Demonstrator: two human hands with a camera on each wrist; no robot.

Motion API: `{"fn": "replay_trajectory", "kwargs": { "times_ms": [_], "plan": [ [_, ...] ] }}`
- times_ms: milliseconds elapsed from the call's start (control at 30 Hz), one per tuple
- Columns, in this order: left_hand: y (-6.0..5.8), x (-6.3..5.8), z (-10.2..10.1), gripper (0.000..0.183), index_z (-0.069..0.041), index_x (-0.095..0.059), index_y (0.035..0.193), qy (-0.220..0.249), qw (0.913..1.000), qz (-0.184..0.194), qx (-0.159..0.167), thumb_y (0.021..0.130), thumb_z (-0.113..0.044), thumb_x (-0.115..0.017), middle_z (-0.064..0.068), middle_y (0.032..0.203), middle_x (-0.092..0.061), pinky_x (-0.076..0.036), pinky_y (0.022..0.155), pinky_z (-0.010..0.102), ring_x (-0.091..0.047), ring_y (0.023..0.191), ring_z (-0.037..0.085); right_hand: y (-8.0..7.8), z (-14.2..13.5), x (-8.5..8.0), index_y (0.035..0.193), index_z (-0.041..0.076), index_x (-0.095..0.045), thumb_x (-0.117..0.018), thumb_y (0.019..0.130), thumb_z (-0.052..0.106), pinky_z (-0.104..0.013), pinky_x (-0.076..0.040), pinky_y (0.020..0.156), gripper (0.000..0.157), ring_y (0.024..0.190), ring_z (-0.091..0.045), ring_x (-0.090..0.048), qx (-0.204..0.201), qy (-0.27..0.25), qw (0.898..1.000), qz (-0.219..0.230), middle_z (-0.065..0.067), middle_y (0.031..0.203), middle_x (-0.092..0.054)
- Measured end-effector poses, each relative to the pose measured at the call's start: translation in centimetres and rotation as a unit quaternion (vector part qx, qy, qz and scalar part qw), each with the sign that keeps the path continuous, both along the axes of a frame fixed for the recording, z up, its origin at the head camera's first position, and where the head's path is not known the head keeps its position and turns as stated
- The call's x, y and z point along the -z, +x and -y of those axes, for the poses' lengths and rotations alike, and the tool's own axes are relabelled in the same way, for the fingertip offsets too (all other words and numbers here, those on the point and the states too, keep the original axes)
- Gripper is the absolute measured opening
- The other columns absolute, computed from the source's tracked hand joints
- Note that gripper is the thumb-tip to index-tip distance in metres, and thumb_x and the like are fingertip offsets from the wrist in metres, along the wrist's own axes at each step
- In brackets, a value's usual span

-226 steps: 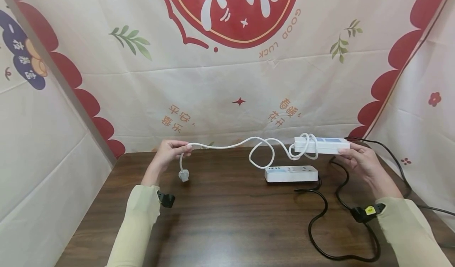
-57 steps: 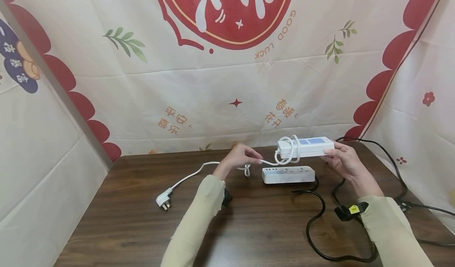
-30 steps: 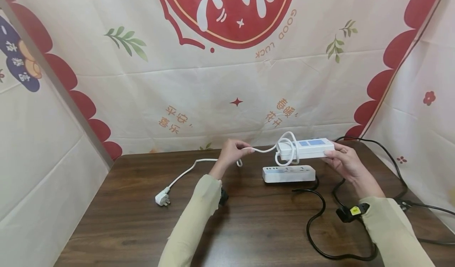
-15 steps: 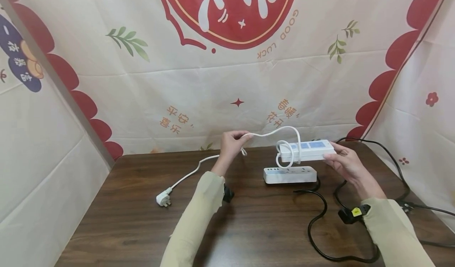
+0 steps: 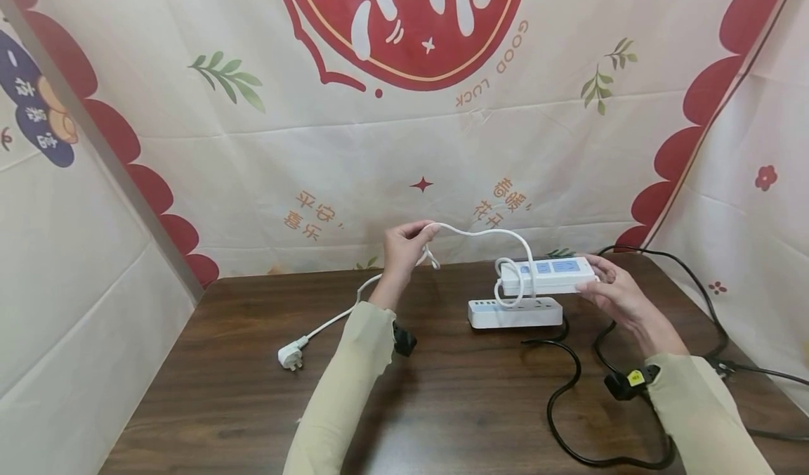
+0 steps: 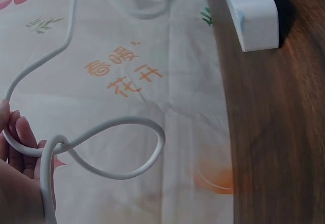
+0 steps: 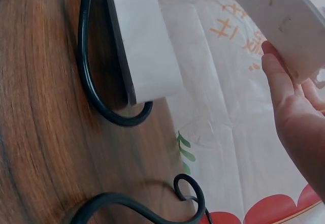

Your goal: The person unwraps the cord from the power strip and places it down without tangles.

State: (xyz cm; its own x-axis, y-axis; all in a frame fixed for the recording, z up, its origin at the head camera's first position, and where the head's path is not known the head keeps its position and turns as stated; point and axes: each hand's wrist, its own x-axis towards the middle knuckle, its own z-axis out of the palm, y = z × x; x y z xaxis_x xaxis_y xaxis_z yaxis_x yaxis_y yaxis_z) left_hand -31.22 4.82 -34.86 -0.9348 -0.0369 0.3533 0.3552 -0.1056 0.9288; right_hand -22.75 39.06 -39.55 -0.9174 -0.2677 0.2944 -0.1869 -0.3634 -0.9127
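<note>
My right hand (image 5: 622, 296) grips the right end of a white power strip (image 5: 548, 283) with blue panels, held above the table. White cord (image 5: 483, 233) wraps loosely round the strip's left part and rises to my left hand (image 5: 404, 250), which pinches it between thumb and fingers. In the left wrist view a crossed loop of the cord (image 6: 161, 137) hangs by the palm. From there the cord runs down to a white plug (image 5: 291, 355) lying on the table at the left. Below the held strip, a second white power strip (image 5: 505, 315) with a black cord rests on the table.
The black cord (image 5: 551, 406) curves across the right side of the wooden table (image 5: 221, 405). Another black cable (image 5: 695, 289) runs along the right rear corner. A printed cloth (image 5: 354, 159) hangs behind and at both sides.
Since half a second ago, my left hand has risen slightly with the cord, and the held strip has dipped a little. Over the last two seconds, a turn round the strip has loosened and lifted.
</note>
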Motion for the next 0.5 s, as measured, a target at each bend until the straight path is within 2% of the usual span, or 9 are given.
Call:
{"fn": "replay_trajectory", "kwargs": {
  "times_ms": [100,233,367,500],
  "plan": [
    [0.0,-0.4,0.2,0.024,0.002,-0.071,0.089,0.005,1.0000,0.005,-0.003,0.075,-0.018,-0.075,0.001,0.070,-0.066,-0.040,0.049,0.018,-0.055,0.061,0.005,-0.1,-0.1,0.1,0.124,0.013,-0.052,-0.045,0.082,-0.019,-0.023,-0.048,0.079,0.053,0.099,-0.010,-0.058,-0.015,0.035,0.999,-0.002,0.000,0.113,-0.058],
    [0.0,-0.9,0.4,0.025,0.002,-0.071,0.089,0.013,0.9999,0.004,-0.007,0.075,-0.019,-0.075,0.001,0.072,-0.067,-0.044,0.058,0.022,-0.057,0.064,0.006,-0.2,-0.3,0.4,0.119,0.014,-0.056,-0.046,0.083,-0.016,-0.022,-0.048,0.078,0.048,0.097,-0.009,-0.058,-0.018,0.069,0.997,0.010,0.001,0.109,-0.060],
    [0.0,-1.2,0.5,0.027,0.001,-0.071,0.090,0.012,0.9999,-0.001,-0.002,0.075,-0.021,-0.075,0.004,0.076,-0.068,-0.048,0.068,0.034,-0.059,0.067,0.009,-0.2,-0.5,0.5,0.117,0.014,-0.054,-0.046,0.082,-0.017,-0.022,-0.048,0.077,0.047,0.096,-0.009,-0.058,-0.026,0.081,0.996,0.008,0.001,0.108,-0.061],
    [0.2,-1.4,0.5,0.028,0.000,-0.071,0.091,0.012,0.9999,0.001,0.004,0.075,-0.022,-0.074,0.006,0.078,-0.068,-0.046,0.076,0.048,-0.060,0.068,0.010,-0.1,-0.4,0.3,0.119,0.016,-0.055,-0.049,0.080,-0.017,-0.025,-0.048,0.079,0.051,0.099,-0.009,-0.058,-0.037,0.114,0.993,0.004,0.001,0.110,-0.062]
  ]
}}
